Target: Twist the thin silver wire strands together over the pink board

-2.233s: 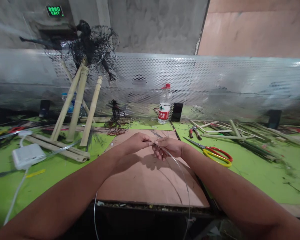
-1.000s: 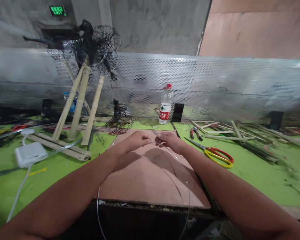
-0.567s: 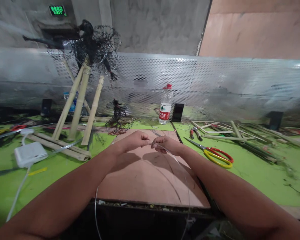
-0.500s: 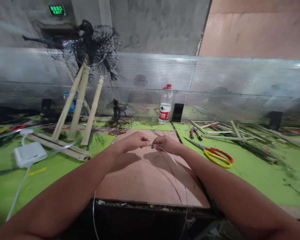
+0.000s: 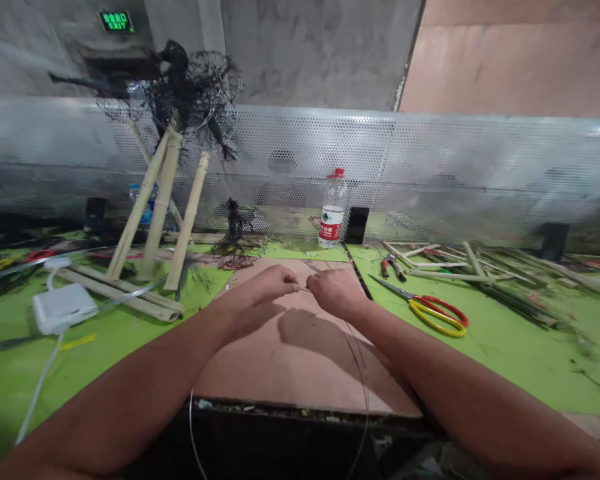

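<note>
My left hand (image 5: 279,280) and my right hand (image 5: 334,292) meet over the middle of a brown board (image 5: 250,380), a small gap between their fingertips. A short stretch of thin silvery wire (image 5: 192,420) spans that gap, pinched by the fingers of both hands. From my right hand it trails over the board, and a large loop hangs below the front edge. The fingertips of my right hand are curled under and partly hidden. Scissors (image 5: 437,315) with red and yellow handles lie right of the board, and pliers (image 5: 393,265) lie behind them.
At the back stand a water bottle (image 5: 331,210) and a black phone (image 5: 357,225). Bamboo poles (image 5: 155,213) holding up a dark wire figure (image 5: 180,93) rise at left, near a white power adapter (image 5: 64,309). Split bamboo strips (image 5: 475,260) lie at right.
My right hand has turned over, its back now facing up more. The wire trailing from it has shifted over the board. My left hand stays nearly where it was.
</note>
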Action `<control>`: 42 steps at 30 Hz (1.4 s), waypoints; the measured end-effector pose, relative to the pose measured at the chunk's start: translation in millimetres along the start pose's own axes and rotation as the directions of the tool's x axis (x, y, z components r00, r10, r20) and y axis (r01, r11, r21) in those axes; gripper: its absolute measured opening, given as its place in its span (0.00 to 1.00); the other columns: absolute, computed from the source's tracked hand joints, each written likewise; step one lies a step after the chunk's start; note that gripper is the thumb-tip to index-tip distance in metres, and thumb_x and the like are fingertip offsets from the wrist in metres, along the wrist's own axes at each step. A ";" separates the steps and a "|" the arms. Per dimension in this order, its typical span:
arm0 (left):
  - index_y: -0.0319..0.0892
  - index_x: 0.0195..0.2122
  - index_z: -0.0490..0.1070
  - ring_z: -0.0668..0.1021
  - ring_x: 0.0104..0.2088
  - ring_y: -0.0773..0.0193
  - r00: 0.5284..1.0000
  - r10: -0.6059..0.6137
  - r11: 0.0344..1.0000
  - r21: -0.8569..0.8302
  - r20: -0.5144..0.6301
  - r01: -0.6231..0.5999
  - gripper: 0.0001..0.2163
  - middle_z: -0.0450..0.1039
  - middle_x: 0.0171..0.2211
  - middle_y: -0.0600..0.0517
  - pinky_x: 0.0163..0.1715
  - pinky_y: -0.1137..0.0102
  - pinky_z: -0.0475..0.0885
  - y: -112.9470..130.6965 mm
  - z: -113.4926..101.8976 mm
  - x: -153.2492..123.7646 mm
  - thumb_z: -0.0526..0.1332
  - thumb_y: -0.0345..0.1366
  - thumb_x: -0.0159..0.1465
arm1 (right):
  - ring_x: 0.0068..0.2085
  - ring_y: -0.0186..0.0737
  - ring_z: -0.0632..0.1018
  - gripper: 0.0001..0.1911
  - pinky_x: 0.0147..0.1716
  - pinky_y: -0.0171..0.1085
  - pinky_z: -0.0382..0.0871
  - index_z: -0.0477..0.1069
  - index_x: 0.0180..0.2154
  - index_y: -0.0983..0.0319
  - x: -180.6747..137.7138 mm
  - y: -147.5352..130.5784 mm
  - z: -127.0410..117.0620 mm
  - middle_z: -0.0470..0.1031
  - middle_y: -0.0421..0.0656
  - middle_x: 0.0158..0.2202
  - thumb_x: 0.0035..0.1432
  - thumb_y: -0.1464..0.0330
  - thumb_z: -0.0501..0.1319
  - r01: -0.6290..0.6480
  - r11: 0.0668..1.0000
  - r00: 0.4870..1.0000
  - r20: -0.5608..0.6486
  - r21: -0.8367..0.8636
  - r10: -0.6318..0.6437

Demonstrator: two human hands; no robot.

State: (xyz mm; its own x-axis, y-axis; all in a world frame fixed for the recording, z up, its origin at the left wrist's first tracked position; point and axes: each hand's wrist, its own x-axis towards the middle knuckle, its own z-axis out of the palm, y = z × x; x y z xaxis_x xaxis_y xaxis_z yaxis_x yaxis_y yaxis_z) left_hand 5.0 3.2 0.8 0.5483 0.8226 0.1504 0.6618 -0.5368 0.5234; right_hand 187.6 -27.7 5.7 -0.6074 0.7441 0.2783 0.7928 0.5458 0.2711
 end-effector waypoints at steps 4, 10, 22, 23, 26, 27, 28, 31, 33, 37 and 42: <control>0.38 0.20 0.66 0.61 0.20 0.70 0.999 0.019 0.998 0.069 -0.035 -0.016 0.11 0.59 0.17 0.57 0.21 0.73 0.51 -4.5 5.0 3.4 0.54 0.40 0.53 | 0.34 0.42 0.74 0.13 0.29 0.35 0.58 0.70 0.35 0.64 0.8 -9.1 3.4 0.75 0.50 0.32 0.58 0.68 0.48 -0.004 1.000 1.000 0.011 0.020 0.004; 0.39 0.17 0.63 0.59 0.19 0.71 0.998 0.002 0.998 0.059 -0.055 0.001 0.12 0.55 0.15 0.57 0.20 0.73 0.49 -9.2 7.4 4.8 0.54 0.40 0.53 | 0.31 0.40 0.74 0.16 0.27 0.34 0.60 0.71 0.28 0.65 1.6 -9.7 11.8 0.75 0.50 0.30 0.57 0.63 0.50 -0.093 0.925 0.994 -0.018 0.368 0.108; 0.39 0.22 0.65 0.59 0.20 0.72 0.997 0.077 0.996 -0.049 -0.016 -0.078 0.13 0.58 0.18 0.57 0.20 0.75 0.52 3.8 1.4 0.3 0.54 0.44 0.55 | 0.22 0.33 0.71 0.15 0.18 0.31 0.64 0.65 0.31 0.64 1.2 42.3 20.8 0.70 0.42 0.24 0.53 0.57 0.56 -0.439 -0.129 0.896 0.444 0.889 0.015; 0.38 0.22 0.66 0.60 0.20 0.72 0.996 0.086 0.995 -0.046 -0.008 -0.086 0.13 0.59 0.18 0.56 0.20 0.75 0.53 5.8 1.2 -0.8 0.54 0.44 0.56 | 0.23 0.34 0.72 0.16 0.19 0.32 0.65 0.65 0.32 0.64 0.4 38.0 23.0 0.70 0.42 0.25 0.53 0.56 0.56 -0.464 -0.128 0.886 0.460 0.877 -0.060; 0.38 0.26 0.70 0.64 0.21 0.70 0.993 0.116 0.991 -0.064 0.027 -0.114 0.13 0.65 0.21 0.55 0.22 0.75 0.55 11.1 0.2 -4.2 0.53 0.43 0.57 | 0.24 0.34 0.73 0.18 0.21 0.33 0.67 0.65 0.34 0.64 -1.8 26.9 25.1 0.71 0.44 0.26 0.54 0.55 0.55 -0.491 -0.142 0.859 0.450 0.860 -0.243; 0.39 0.27 0.71 0.65 0.22 0.70 0.991 0.125 0.990 -0.072 0.037 -0.122 0.14 0.67 0.22 0.54 0.22 0.75 0.56 12.0 0.2 -4.8 0.53 0.43 0.57 | 0.24 0.34 0.73 0.18 0.21 0.32 0.67 0.65 0.34 0.64 -2.3 24.9 24.8 0.70 0.43 0.26 0.54 0.55 0.56 -0.483 -0.155 0.858 0.431 0.861 -0.279; 0.39 0.27 0.71 0.65 0.22 0.70 0.991 0.128 0.990 -0.073 0.041 -0.125 0.14 0.67 0.22 0.54 0.23 0.75 0.56 12.3 0.5 -5.1 0.52 0.43 0.57 | 0.24 0.33 0.73 0.17 0.22 0.32 0.67 0.65 0.34 0.64 -2.5 23.7 24.5 0.70 0.42 0.26 0.53 0.56 0.57 -0.471 -0.169 0.861 0.410 0.866 -0.301; 0.38 0.25 0.70 0.63 0.21 0.70 0.995 0.101 0.994 -0.036 0.019 -0.100 0.15 0.64 0.19 0.55 0.21 0.75 0.55 9.7 3.1 -3.9 0.53 0.45 0.57 | 0.23 0.31 0.71 0.15 0.23 0.32 0.66 0.65 0.31 0.65 -2.1 22.8 26.0 0.69 0.40 0.24 0.51 0.58 0.59 -0.408 -0.134 0.888 0.359 0.903 -0.287; 0.38 0.22 0.68 0.61 0.20 0.71 0.996 0.088 0.996 -0.002 0.005 -0.088 0.15 0.60 0.17 0.56 0.20 0.74 0.53 6.7 5.7 -2.2 0.53 0.45 0.56 | 0.22 0.31 0.70 0.14 0.22 0.31 0.65 0.65 0.28 0.65 -0.8 22.0 28.9 0.68 0.40 0.23 0.50 0.59 0.60 -0.351 0.005 0.913 0.343 0.936 -0.222; 0.38 0.21 0.67 0.60 0.19 0.71 0.997 0.070 0.997 0.027 0.016 -0.071 0.14 0.58 0.17 0.57 0.20 0.74 0.51 2.9 9.3 1.2 0.54 0.43 0.55 | 0.22 0.31 0.69 0.11 0.23 0.30 0.60 0.67 0.24 0.65 3.3 16.3 31.5 0.70 0.41 0.20 0.51 0.63 0.57 -0.206 0.542 0.967 0.253 0.815 -0.013; 0.38 0.21 0.67 0.60 0.20 0.71 0.999 0.038 0.999 0.028 -0.035 -0.037 0.14 0.57 0.17 0.57 0.20 0.74 0.51 3.4 9.2 2.6 0.53 0.43 0.55 | 0.30 0.39 0.73 0.10 0.28 0.34 0.58 0.72 0.26 0.63 8.3 6.4 25.2 0.75 0.47 0.27 0.51 0.69 0.52 -0.024 0.969 0.999 -0.033 0.247 0.033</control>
State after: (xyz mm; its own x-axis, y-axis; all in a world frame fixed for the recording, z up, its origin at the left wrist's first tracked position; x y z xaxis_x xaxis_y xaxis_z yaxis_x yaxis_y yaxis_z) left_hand 13.5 1.8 -4.8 0.5550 0.8077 0.1990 0.6551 -0.5718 0.4938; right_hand 188.9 -8.3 -13.5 -0.5822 0.7484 0.3177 0.7947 0.6063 0.0281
